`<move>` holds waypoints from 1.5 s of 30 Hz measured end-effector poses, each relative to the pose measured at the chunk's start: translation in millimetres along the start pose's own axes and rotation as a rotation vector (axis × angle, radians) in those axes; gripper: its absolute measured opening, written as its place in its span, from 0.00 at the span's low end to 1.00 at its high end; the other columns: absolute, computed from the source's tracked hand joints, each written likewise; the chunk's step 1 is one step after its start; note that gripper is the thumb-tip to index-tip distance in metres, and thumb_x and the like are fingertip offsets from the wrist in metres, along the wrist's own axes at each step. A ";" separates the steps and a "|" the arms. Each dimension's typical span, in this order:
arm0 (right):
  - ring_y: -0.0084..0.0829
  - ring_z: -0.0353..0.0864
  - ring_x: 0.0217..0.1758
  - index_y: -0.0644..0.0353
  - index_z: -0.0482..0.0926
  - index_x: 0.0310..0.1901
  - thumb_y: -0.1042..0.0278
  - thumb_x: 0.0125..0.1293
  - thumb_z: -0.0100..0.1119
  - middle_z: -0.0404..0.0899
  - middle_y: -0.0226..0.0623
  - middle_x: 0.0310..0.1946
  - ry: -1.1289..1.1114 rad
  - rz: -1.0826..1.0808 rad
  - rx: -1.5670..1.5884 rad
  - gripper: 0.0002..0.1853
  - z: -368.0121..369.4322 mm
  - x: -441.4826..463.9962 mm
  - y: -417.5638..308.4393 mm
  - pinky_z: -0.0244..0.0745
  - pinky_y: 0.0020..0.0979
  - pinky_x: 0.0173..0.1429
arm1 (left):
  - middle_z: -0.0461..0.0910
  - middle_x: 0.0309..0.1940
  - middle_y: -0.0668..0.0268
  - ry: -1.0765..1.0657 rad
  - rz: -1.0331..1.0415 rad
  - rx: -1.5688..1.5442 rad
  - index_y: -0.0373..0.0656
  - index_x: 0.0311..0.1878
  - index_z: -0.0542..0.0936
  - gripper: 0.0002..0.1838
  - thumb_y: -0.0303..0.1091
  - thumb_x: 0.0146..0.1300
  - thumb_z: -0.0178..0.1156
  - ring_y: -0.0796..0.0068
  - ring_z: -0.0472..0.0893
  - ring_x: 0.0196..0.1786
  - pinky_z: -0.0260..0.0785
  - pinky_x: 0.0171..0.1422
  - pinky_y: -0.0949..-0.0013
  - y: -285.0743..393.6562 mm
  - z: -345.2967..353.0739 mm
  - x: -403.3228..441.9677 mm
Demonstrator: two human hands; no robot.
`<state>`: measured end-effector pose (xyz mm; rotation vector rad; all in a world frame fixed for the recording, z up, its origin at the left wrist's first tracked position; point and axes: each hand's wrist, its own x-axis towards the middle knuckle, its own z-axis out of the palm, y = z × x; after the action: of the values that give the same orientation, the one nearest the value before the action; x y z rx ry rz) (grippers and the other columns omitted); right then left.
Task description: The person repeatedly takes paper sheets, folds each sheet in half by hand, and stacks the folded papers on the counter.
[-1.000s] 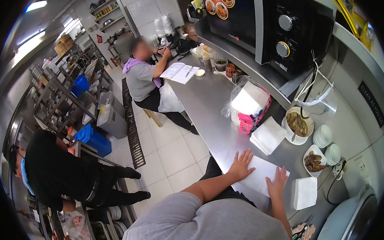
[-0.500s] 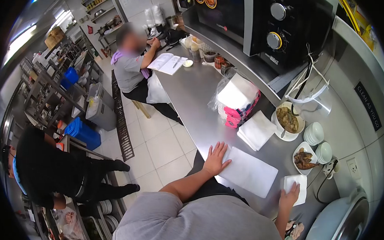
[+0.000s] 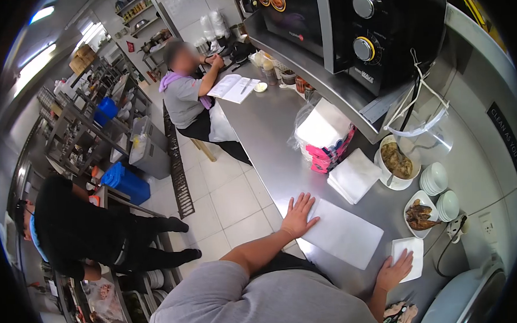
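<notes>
My left hand (image 3: 298,216) lies flat with spread fingers on the steel counter (image 3: 263,139), its fingertips beside the left end of a white rectangular sheet (image 3: 343,234). On the right, my right hand (image 3: 394,271) rests with its fingers apart on a small folded white stack (image 3: 409,259). Beyond the sheet lies another pile of folded white napkins (image 3: 354,176). Behind that pile stands an opened pink-and-white napkin pack (image 3: 325,136) in clear plastic.
A bowl of food (image 3: 398,162), a plate of fried fish (image 3: 420,214) and stacked white bowls (image 3: 434,178) line the wall. A microwave (image 3: 356,30) stands above. One person sits by an open notebook (image 3: 234,88); another bends over at left.
My left hand has moved off the sheet's surface to its left end. My right hand has left the sheet and now rests on the small stack. The camera view has shifted.
</notes>
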<state>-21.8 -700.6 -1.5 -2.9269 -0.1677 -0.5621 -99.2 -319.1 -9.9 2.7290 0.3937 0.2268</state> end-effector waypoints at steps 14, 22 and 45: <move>0.46 0.55 0.75 0.53 0.63 0.69 0.63 0.66 0.54 0.58 0.43 0.72 0.129 -0.098 -0.129 0.30 6.4 -7.1 0.8 0.43 0.57 0.75 | 0.54 0.74 0.53 0.034 0.016 -0.047 0.40 0.73 0.56 0.39 0.55 0.67 0.51 0.53 0.48 0.78 0.36 0.78 0.43 -4.0 1.2 9.1; 0.51 0.58 0.73 0.59 0.65 0.66 0.70 0.64 0.57 0.62 0.51 0.69 0.188 -0.017 0.264 0.28 -68.1 -193.7 -141.7 0.48 0.58 0.73 | 0.56 0.72 0.51 0.047 0.034 -0.249 0.37 0.72 0.55 0.38 0.49 0.67 0.53 0.49 0.50 0.76 0.36 0.77 0.42 -18.4 15.0 3.0; 0.31 0.80 0.39 0.60 0.75 0.54 0.68 0.63 0.59 0.81 0.40 0.38 -0.567 0.474 0.818 0.17 101.1 -336.0 -100.8 0.74 0.34 0.47 | 0.59 0.71 0.54 0.109 0.069 -0.007 0.45 0.67 0.68 0.33 0.53 0.63 0.57 0.54 0.53 0.76 0.39 0.78 0.48 -75.2 -9.1 40.8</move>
<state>-309.9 -611.0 -207.2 -2.1180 0.1916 0.3489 -80.6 -236.6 -26.1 2.7338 0.3281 0.3956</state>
